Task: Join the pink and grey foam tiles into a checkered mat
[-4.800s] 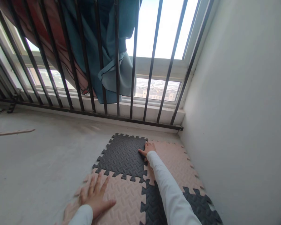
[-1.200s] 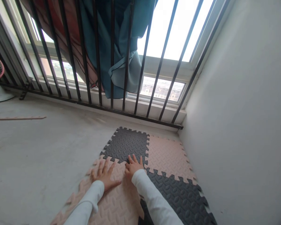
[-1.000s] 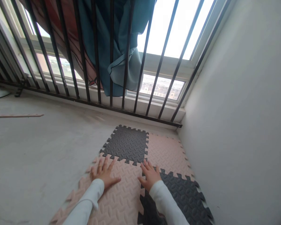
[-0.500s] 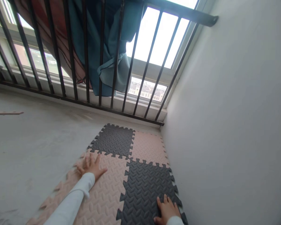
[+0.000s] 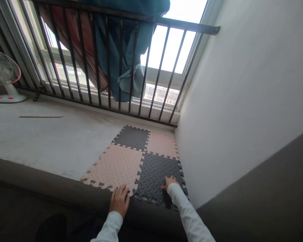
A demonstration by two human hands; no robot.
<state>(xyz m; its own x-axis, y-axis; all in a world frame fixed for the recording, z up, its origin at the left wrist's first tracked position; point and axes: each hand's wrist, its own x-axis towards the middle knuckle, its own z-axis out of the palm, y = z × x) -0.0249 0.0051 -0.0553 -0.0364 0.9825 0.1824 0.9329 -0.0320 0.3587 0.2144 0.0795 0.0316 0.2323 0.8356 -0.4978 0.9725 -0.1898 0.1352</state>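
Four interlocking foam mat tiles lie joined in a square in the corner of a raised concrete platform: a dark tile (image 5: 132, 137) and a pink tile (image 5: 162, 145) at the back, a pink tile (image 5: 114, 166) and a dark tile (image 5: 155, 174) in front. My left hand (image 5: 119, 200) rests flat, fingers apart, on the platform's front edge at the near pink tile. My right hand (image 5: 169, 182) presses fingers down on the near dark tile close to the wall.
A black barred railing (image 5: 108, 67) runs along the window behind the mats, with teal and red cloth (image 5: 121, 50) hanging over it. A white wall (image 5: 242, 94) borders the right. A small fan (image 5: 2, 77) and a thin wooden strip (image 5: 41, 116) are on the left.
I have drawn back, so the dark front edge of the platform now shows. Both hands slid toward me to the near edge of the mats; the right hand stays on the dark tile.
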